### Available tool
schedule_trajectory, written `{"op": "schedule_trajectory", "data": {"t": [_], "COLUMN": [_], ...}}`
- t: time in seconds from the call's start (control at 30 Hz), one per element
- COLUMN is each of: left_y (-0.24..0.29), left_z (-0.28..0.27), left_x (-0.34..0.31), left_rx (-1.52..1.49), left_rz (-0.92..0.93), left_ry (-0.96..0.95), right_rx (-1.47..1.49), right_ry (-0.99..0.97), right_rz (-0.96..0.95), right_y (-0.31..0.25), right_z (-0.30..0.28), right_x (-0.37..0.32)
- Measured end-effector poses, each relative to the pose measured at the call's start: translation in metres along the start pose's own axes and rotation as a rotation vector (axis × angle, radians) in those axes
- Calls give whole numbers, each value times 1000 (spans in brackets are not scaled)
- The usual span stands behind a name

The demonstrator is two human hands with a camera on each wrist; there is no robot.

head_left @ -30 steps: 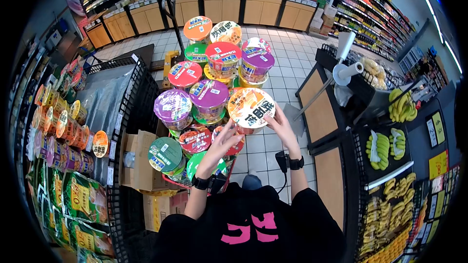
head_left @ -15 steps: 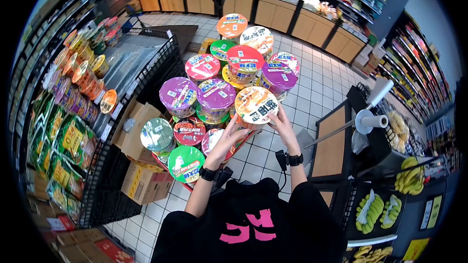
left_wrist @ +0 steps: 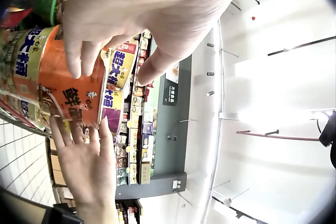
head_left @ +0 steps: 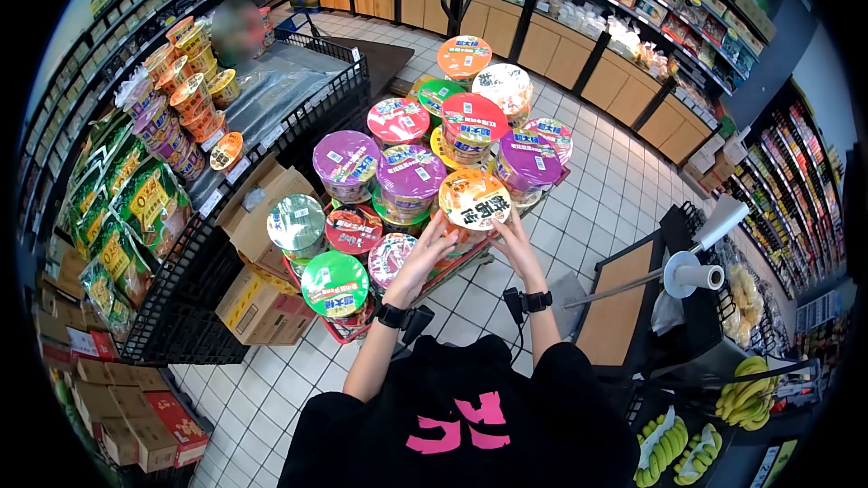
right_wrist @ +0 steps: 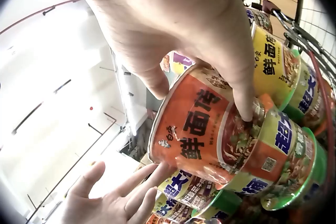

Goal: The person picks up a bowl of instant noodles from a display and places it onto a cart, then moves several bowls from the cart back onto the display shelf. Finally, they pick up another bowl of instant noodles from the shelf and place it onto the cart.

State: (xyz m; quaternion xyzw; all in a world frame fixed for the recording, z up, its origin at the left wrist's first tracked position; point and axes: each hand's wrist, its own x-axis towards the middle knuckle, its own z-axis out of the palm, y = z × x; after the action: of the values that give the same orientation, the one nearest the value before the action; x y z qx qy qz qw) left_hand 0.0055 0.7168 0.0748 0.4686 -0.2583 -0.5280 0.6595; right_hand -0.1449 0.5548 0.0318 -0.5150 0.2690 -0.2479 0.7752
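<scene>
An orange noodle bucket with a white-and-orange lid (head_left: 475,200) stands on the near right side of the stacked noodle buckets in a cart. My left hand (head_left: 423,264) touches its left side with fingers extended; the thumb stands apart from it in the left wrist view. On the opposite side, the outstretched fingers of my right hand (head_left: 519,251) rest along the wall, with the thumb by the lid rim in the right wrist view. Below the orange bucket (right_wrist: 197,124) is another bucket with a green base (right_wrist: 296,169). Purple-lidded buckets (head_left: 410,172) stand close beside it.
The cart's red rim (head_left: 342,337) shows at the near left. A black wire display (head_left: 172,307) with noodle cups and green bags stands left, cartons (head_left: 264,307) beside it. At right are a counter (head_left: 617,303), a bag-roll stand (head_left: 692,273) and bananas (head_left: 663,447).
The head view has swung left, so the shop shifts rightward in it. The orange bucket has come down onto the stack, and my right fingers have moved off its lid to the side.
</scene>
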Motion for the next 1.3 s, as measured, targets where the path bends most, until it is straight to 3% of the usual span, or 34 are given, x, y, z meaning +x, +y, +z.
{"op": "schedule_trajectory", "data": {"t": [0.2,0.37,0.63,0.77,0.87,1.0,1.3], "left_y": [-12,-20,-3,-12,-15,-56,-103], "left_z": [3,0,-13,-37,-28,-20,-41], "left_x": [5,9,-39,-59,-66,-36,57], "left_rx": [-39,-41,161,101,95,81,46], "left_rz": [42,101,89,166,111,8,111], "left_ry": [27,77,201,281,293,240,342], "right_rx": [-53,-73,-134,-233,-256,-173,-220], "right_ry": [-10,-15,-69,-61,-69,-7,-102], "right_rz": [7,-102,-200,-2,98,55,56], "right_y": [7,7,26,43,59,58,47], "right_z": [-4,-1,-5,-19,-27,-17,-25], "right_x": [0,0,-8,-10,-3,-2,8]}}
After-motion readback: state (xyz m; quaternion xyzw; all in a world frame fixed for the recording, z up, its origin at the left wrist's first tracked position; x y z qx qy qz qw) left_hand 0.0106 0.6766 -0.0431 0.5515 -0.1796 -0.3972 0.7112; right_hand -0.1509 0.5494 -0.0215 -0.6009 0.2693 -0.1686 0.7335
